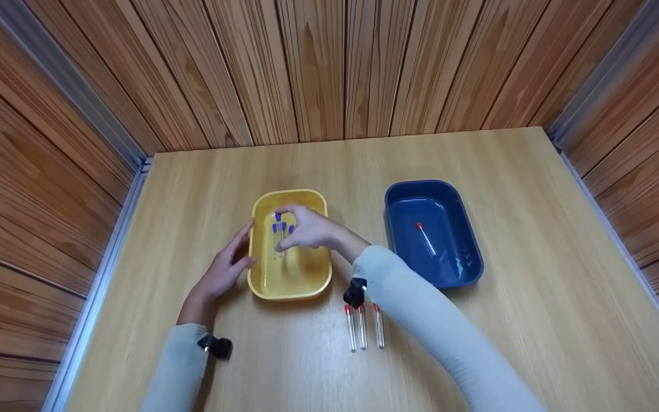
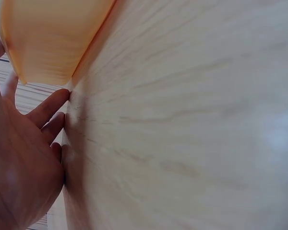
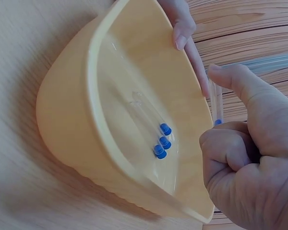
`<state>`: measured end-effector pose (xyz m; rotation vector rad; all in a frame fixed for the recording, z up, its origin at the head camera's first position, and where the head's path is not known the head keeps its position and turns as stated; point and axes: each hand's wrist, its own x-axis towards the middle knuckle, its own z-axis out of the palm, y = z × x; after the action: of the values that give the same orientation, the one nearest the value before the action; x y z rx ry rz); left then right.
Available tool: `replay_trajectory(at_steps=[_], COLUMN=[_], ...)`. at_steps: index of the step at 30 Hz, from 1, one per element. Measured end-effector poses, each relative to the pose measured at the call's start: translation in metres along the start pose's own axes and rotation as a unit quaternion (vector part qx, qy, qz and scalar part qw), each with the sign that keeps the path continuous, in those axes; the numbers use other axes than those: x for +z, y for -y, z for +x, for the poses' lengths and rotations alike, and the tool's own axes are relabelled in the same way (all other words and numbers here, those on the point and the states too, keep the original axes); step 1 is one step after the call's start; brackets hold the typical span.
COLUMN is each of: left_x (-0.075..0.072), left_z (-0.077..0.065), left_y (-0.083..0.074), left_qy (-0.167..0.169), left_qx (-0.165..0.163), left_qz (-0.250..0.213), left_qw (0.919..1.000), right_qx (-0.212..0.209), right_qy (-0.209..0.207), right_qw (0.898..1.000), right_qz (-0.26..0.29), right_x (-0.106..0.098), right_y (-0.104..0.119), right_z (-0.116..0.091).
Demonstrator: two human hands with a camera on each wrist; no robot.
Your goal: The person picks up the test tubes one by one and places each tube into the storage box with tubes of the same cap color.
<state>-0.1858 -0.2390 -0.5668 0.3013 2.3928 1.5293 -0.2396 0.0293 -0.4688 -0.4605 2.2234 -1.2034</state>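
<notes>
My right hand [image 1: 309,228] is over the yellow bin [image 1: 289,289]. It holds a clear test tube [image 3: 216,100] with a blue-purple cap between thumb and curled fingers, above the rim. Three more capped tubes [image 3: 151,120] lie side by side on the bin's floor, their caps pointing the same way. At the bin's left side, my left hand [image 1: 227,270] touches the wall and rim with fairly straight, spread fingers. The left wrist view has that hand [image 2: 26,153] low beside the outer wall, some fingertips close to the tabletop.
To the right stands a blue bin [image 1: 472,252] with a red-capped tube [image 1: 425,237] inside. Three red-capped tubes [image 1: 362,329] lie on the table [image 1: 301,366] below the right forearm, which partly covers their caps. Wood-panelled walls [image 1: 321,74] enclose the table's back and sides.
</notes>
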Motion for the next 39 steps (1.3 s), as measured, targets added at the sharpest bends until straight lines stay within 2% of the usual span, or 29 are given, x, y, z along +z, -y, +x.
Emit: replay_trajectory(at_steps=[9,20,32,39], left_x=[0.000,-0.001,0.001,0.001], left_z=[0.001,0.001,0.001,0.002], left_y=[0.000,0.004,0.005,0.003], left_qy=[-0.007,0.000,-0.002,-0.014], left_qx=[0.015,0.017,0.031,0.043], left_qz=[-0.003,-0.011,-0.010,0.001], left_qw=[0.9999,0.9998,0.9995,0.9990], right_qx=[0.000,0.038,0.067,0.027], right_qy=[-0.007,-0.018,-0.015,-0.019], right_qw=[1.000,0.999,0.997,0.997], right_qz=[0.001,0.027,0.042,0.072], right_x=[0.002,0.013,0.017,0.022], right_y=[-0.001,-0.007,-0.009,-0.013], right_z=[0.011,0.024,0.024,0.027])
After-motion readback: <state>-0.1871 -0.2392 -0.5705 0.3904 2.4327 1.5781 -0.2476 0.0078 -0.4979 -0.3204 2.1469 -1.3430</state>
